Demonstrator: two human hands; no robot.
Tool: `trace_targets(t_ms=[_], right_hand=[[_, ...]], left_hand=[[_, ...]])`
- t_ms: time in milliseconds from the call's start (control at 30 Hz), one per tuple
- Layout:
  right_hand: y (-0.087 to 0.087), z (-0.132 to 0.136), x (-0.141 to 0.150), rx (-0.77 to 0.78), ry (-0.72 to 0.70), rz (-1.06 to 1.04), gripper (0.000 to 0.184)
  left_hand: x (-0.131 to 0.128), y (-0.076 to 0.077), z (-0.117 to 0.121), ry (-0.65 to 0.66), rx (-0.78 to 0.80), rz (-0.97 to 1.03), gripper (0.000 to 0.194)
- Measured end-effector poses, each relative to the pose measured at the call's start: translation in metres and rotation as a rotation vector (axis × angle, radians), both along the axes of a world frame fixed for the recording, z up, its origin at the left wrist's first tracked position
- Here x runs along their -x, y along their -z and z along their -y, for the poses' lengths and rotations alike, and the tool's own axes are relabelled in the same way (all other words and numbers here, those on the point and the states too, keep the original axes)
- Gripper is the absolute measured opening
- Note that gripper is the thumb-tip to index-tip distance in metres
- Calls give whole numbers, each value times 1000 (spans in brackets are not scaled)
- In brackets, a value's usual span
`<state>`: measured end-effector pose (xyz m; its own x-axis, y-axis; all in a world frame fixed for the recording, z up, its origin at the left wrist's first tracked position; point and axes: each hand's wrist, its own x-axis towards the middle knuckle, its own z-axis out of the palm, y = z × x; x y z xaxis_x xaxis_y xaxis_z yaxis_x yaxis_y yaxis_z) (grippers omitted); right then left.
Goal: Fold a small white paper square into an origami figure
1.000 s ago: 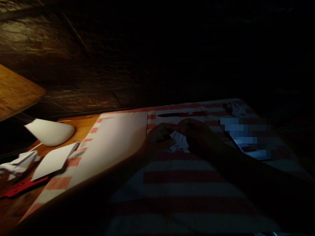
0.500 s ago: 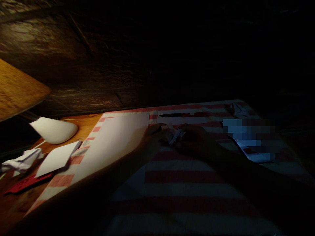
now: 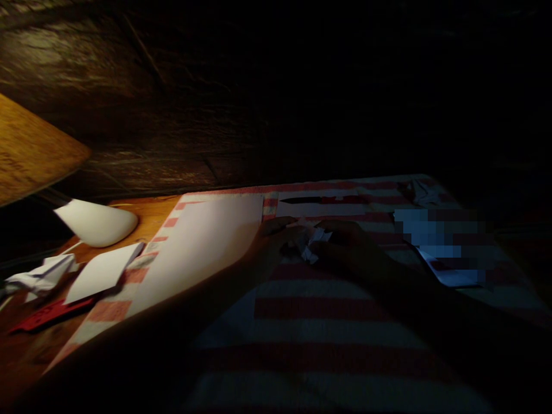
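Between my two hands is a crumpled piece of white paper (image 3: 309, 244), held above the striped cloth. My left hand (image 3: 278, 238) closes on its left side, with the fingers dim in shadow. On the other side my right hand (image 3: 342, 241) grips the paper with bent fingers. Just beyond them a knife (image 3: 304, 200) with a dark blade and a red handle lies across a white sheet. A large white sheet of paper (image 3: 202, 236) lies flat beside my left forearm.
A lamp with a white base (image 3: 99, 223) and wooden-looking shade (image 3: 34, 152) stands at left. Near it are crumpled paper (image 3: 43, 275), a white pad (image 3: 103, 273) and a red object (image 3: 52, 315). A lit, blurred-out screen (image 3: 435, 247) lies right on the red-and-white striped cloth (image 3: 328, 307).
The crumpled paper has turned slightly and shifted a little to the right between my hands. Both hands keep hold of it. The view has moved slightly.
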<state>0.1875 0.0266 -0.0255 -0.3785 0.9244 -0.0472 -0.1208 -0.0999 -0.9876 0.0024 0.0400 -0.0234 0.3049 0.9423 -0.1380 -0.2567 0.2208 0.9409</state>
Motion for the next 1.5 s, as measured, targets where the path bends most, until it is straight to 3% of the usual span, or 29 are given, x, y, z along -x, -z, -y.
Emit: trace_targets(t_ms=[167, 367, 567, 900, 1133, 1400, 1500], right_hand=[[3, -2, -1, 137, -12, -99, 22], [3, -4, 0, 193, -46, -195, 20], [-3, -2, 1, 187, 28, -28, 19], [-4, -3, 0, 179, 39, 4, 17], [-3, -2, 1, 131, -17, 52, 17], [-11, -9, -12, 339, 7, -93, 6], [-15, -14, -18, 374, -22, -171, 4]], left_hand=[[-2, -3, 2, -70, -3, -5, 24], [-3, -4, 3, -137, -24, -71, 25], [-1, 0, 3, -138, -124, -173, 22], [-2, 1, -2, -102, -64, 21, 32], [0, 1, -5, 3, 29, -60, 31], [5, 7, -17, -151, 71, 115, 19], [8, 6, -15, -116, 21, 152, 15]])
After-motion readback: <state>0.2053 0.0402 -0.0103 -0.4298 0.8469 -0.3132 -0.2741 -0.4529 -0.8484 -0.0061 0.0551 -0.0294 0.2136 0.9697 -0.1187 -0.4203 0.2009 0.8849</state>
